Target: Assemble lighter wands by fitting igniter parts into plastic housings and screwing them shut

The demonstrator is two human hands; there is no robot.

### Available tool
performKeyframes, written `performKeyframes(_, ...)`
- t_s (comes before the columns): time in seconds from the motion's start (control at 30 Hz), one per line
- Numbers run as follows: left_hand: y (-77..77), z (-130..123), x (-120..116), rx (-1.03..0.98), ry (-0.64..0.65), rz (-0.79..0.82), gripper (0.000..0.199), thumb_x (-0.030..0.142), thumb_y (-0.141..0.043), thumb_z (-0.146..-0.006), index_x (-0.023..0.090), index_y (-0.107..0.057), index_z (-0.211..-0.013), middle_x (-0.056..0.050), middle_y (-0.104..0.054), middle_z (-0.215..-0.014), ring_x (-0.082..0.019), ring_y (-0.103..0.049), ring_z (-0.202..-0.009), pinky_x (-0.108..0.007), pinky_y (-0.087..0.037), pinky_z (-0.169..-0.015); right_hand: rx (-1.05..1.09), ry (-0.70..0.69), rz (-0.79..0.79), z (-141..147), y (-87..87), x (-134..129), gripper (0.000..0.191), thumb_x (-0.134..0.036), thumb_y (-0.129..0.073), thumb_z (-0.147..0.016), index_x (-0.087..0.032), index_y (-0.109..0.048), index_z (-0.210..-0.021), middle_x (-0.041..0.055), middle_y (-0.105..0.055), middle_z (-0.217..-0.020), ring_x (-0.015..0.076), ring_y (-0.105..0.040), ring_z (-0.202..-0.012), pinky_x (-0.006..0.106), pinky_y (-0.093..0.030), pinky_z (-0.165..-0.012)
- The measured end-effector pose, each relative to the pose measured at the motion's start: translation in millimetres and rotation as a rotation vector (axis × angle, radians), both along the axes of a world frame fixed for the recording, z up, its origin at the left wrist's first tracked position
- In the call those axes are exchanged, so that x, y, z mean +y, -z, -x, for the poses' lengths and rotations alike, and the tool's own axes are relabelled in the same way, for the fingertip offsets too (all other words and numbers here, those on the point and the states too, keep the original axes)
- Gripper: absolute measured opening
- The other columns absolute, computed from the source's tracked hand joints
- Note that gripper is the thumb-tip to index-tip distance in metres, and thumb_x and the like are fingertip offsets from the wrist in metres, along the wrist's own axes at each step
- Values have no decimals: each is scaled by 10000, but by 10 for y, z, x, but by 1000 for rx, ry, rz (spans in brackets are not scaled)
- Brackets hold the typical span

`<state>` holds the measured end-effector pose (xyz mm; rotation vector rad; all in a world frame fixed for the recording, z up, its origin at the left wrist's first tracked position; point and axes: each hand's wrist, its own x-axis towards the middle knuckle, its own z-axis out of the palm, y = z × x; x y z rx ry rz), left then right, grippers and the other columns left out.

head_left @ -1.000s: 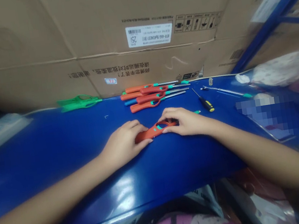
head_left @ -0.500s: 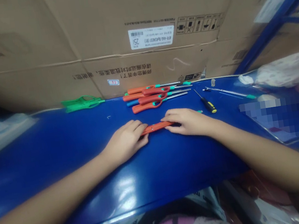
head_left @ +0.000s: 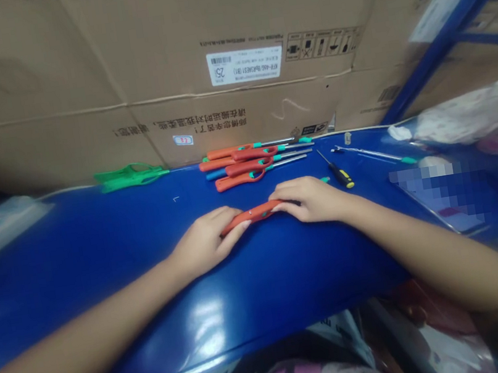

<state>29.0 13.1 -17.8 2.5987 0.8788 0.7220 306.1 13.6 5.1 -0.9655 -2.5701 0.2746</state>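
Item: one orange-red casing (head_left: 257,212), slim, directly between the fingers of both hands and touched by each. Long axis: crosswise from left fingers to right, the right end slightly farther from the wearer. Neither hand is nearer. Whether it rests on the surface (head_left: 132,316) or is held just above: cannot tell.

Left hand (head_left: 205,240): fingers clamped on the casing's left end, thumb on the near side. Right hand (head_left: 311,199): fingers clamped on its right end, the tip hidden by the grip.

Beyond the fingers: group of long-necked lighters (head_left: 241,179), mostly red and orange, metal necks pointing right. Beyond and right of the right fingers: black-and-yellow screwdriver (head_left: 346,178); farther right, metal rod (head_left: 375,154) with green end. Beyond and left of the left fingers: green casings (head_left: 133,176).

Behind all: cardboard box (head_left: 115,44), print inverted. Brand: "AUX", partly cut off. White label (head_left: 244,65): "KFR-46G", remainder small, and "25". Chinese handling text below, opening "师傅您辛苦了". Small blue-edged sticker (head_left: 183,140): red marks, illegible.
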Motion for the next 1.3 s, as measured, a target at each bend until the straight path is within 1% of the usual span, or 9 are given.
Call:
performKeyframes(0.23, -7, -8, -17, -55, 66, -78, 239, 324, -508, -1020, 144, -662, -1051, -58, -697, -900, -167, -640, -761, -260, -495, -736, -48, -28, 7, -1, -80, -45, 234, -331, -571, -980, -160, -731, -976, 65, -731, -871, 185, -652, -779, 287, -449, -713)
performKeyframes(0.4, 1, -18, 3, -51, -12, -6, 258, 379, -526, -1009, 165, -660, -1062, -44, -728, -935, -163, -679, -765, -252, -515, -721, 23, -36, 106, 14, -87, -49, 227, -287, -548, -989, -155, -729, -951, 54, -725, -826, 164, -634, -726, 267, -428, -687)
performKeyframes(0.57, 15, -28, 21, -58, -29, -67, 400, 463, -643, -933, 160, -625, -1193, -89, -704, -1103, -213, -686, -973, -307, -538, -865, -35, 57, 164, 20, -103, -40, 310, -288, -483, -1014, -156, -663, -799, 31, -671, -729, 139, -564, -640, 260, -375, -634)
performKeyframes(0.67, 18, -29, 14, -3, 1, -51, 366, 470, -585, -970, 168, -660, -1163, -82, -712, -1051, -207, -693, -919, -310, -540, -831, -92, 79, 132, 7, -101, -31, 376, -311, -413, -1043, -166, -655, -794, 40, -676, -754, 154, -585, -676, 271, -387, -648)
performKeyframes(0.77, 19, -22, 13, 26, 13, -29, 342, 460, -531, -1002, 172, -704, -1067, -56, -723, -924, -189, -688, -811, -290, -526, -752, -31, 5, 96, -13, -89, -32, 294, -357, -454, -1036, -177, -686, -1034, 71, -727, -1002, 188, -664, -888, 289, -461, -763)
performKeyframes(0.83, 19, -15, 17, 6, 27, -13, 326, 442, -530, -1007, 177, -711, -1063, -47, -728, -913, -181, -688, -804, -277, -517, -743, 15, -58, 53, -13, -72, -39, 278, -383, -529, -1007, -187, -674, -1139, 79, -727, -1092, 201, -670, -979, 304, -491, -834)
performKeyframes(1.0, 18, -2, 19, -16, 106, -18, 310, 412, -531, -1014, 183, -691, -1148, -52, -740, -950, -178, -691, -825, -272, -520, -761, 68, -127, -111, 37, -14, -77, 209, -249, -529, -998, -187, -707, -1089, 77, -761, -1017, 201, -682, -915, 324, -527, -824)
performKeyframes(1.13, 18, -1, 13, -6, 123, -28, 301, 401, -517, -1022, 177, -688, -1128, -62, -736, -952, -182, -686, -831, -282, -524, -771, 78, -118, -184, 54, -20, -109, 210, -239, -529, -992, -161, -723, -1013, 83, -764, -919, 199, -695, -833, 323, -543, -764)
performKeyframes(1.3, 11, -19, 9, 43, 115, -51, 332, 425, -493, -1028, 188, -688, -1154, -76, -738, -977, -194, -691, -854, -300, -537, -789, 0, -133, -241, 51, -43, -135, 266, -323, -535, -1003, -175, -714, -1133, 81, -771, -1061, 207, -721, -958, 328, -560, -813)
